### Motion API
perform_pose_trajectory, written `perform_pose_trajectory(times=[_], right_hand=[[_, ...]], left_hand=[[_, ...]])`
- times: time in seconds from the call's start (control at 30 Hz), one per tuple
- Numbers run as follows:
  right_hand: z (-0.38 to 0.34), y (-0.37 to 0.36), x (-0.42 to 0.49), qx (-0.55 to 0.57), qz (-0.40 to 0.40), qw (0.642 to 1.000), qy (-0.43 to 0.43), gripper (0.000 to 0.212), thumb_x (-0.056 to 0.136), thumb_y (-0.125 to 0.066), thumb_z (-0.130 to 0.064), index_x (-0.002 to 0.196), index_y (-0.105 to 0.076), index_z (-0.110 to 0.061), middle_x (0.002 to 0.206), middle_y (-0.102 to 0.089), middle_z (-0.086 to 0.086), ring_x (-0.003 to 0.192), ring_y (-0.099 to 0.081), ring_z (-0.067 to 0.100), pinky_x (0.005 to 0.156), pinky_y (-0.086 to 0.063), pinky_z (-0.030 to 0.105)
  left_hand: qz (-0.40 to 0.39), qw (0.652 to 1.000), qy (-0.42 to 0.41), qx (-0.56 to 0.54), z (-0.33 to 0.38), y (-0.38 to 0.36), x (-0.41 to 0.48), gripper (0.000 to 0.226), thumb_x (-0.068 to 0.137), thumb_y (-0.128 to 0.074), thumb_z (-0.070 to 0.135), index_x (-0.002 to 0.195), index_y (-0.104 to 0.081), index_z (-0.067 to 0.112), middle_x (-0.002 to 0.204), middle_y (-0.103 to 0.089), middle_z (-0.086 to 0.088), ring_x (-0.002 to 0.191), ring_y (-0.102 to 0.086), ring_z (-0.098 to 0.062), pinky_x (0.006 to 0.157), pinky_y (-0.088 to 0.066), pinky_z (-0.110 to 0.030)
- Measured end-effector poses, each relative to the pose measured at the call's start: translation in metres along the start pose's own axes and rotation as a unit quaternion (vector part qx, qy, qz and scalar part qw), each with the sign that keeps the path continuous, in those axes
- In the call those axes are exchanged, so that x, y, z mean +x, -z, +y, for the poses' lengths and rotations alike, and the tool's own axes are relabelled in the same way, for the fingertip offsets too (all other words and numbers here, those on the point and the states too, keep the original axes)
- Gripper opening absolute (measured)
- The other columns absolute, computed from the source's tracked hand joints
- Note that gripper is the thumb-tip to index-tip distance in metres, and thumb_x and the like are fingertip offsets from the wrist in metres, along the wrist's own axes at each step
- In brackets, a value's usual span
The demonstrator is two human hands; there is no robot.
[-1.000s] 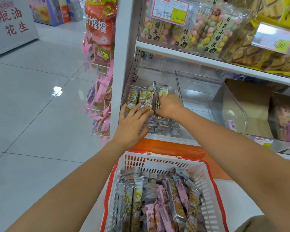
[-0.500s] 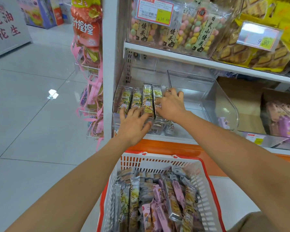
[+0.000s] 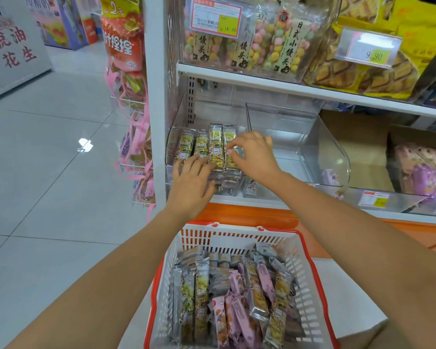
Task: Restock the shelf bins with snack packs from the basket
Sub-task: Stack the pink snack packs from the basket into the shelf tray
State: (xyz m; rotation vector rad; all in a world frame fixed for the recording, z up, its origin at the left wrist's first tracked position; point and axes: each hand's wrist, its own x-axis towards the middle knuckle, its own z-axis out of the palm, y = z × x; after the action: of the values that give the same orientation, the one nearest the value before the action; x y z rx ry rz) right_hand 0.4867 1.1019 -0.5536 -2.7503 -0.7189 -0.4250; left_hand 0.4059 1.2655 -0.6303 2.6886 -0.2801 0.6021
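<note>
A row of green snack packs stands on end in the left clear shelf bin. My left hand lies flat against the near ends of the packs, fingers straight. My right hand pinches the rightmost pack between thumb and fingers. A white and orange basket sits below, holding several grey, green and pink snack packs.
To the right is a clear bin with little in it, then a cardboard box and purple packs. The upper shelf holds bagged sweets and biscuits. Hanging snack strips line the shelf end on the left.
My right hand has drawn back from the bin's divider and now pinches the rightmost pack. My left hand stays pressed on the packs' near ends.
</note>
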Motion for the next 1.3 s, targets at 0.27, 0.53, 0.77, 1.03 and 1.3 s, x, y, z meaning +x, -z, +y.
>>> perform_pose_trajectory(times=[0.27, 0.53, 0.77, 1.03, 1.3], right_hand=[[-0.010, -0.023, -0.052, 0.131, -0.019, 0.988, 0.079, 0.020, 0.095, -0.058, -0.018, 0.111, -0.069, -0.015, 0.109, -0.065, 0.001, 0.104, -0.055, 0.014, 0.091, -0.043, 0.028], [-0.012, -0.073, -0.103, 0.133, 0.008, 0.985, 0.110, 0.019, 0.091, -0.057, -0.010, 0.106, -0.069, -0.015, 0.113, -0.058, 0.004, 0.106, -0.053, 0.019, 0.090, -0.040, 0.030], [-0.016, -0.146, -0.158, 0.138, -0.287, 0.944, -0.089, 0.031, 0.097, -0.055, -0.026, 0.126, -0.057, -0.016, 0.106, -0.066, 0.006, 0.088, -0.062, 0.020, 0.080, -0.052, 0.037], [-0.026, -0.232, -0.185, 0.204, -0.428, 0.859, -0.192, 0.069, 0.097, -0.056, -0.025, 0.154, -0.018, -0.020, 0.143, -0.040, 0.005, 0.130, -0.046, 0.029, 0.110, -0.037, 0.047], [-0.014, -0.249, -0.186, 0.183, -0.411, 0.876, -0.172, 0.040, 0.092, -0.065, -0.024, 0.128, -0.055, -0.008, 0.132, -0.052, 0.013, 0.119, -0.051, 0.026, 0.100, -0.041, 0.035]], left_hand=[[0.038, 0.997, -0.027, 0.060, -0.004, -0.001, -0.049, 0.041, 0.087, -0.038, 0.022, 0.120, -0.059, 0.011, 0.123, -0.056, -0.010, 0.121, -0.047, -0.032, 0.103, -0.029, -0.045], [-0.076, 0.993, 0.027, 0.081, -0.023, -0.036, -0.105, 0.042, 0.086, -0.037, 0.030, 0.115, -0.060, 0.010, 0.118, -0.058, -0.013, 0.114, -0.051, -0.035, 0.098, -0.033, -0.047], [-0.271, 0.946, 0.156, 0.090, -0.042, -0.075, -0.152, 0.071, 0.097, -0.028, 0.048, 0.156, -0.014, 0.011, 0.164, -0.007, -0.013, 0.150, -0.008, -0.033, 0.122, -0.011, -0.047], [-0.295, 0.932, 0.195, 0.072, -0.062, -0.092, -0.189, 0.069, 0.105, -0.032, 0.035, 0.155, 0.009, 0.012, 0.165, 0.006, -0.006, 0.152, 0.003, -0.023, 0.124, -0.005, -0.040], [-0.245, 0.948, 0.200, 0.025, -0.063, -0.099, -0.191, 0.068, 0.104, -0.035, 0.035, 0.156, 0.001, 0.011, 0.165, -0.007, -0.007, 0.151, -0.008, -0.024, 0.122, -0.009, -0.037]])
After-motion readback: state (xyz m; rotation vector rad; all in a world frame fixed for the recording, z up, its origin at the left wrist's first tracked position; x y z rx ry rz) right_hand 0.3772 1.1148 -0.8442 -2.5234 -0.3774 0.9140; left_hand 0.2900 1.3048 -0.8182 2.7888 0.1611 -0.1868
